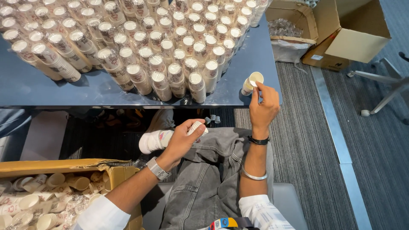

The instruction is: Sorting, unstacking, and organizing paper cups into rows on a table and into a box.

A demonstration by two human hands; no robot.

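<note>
We've got the left hand wrapped round a short stack of paper cups over the lap, w/ the right hand pinching the rim of a single cup at the blue table edge, just beside the massed cup stacks. Open cardboard box of loose cups sits lower left.

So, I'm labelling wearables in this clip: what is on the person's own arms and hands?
The left hand is bare, with a silver metal-band watch on the wrist. The right hand is bare too, with a thin black band at the wrist and a plain silver bangle further up the forearm. Both arms have white sleeves pushed up; the right one shows a faint check.
</note>
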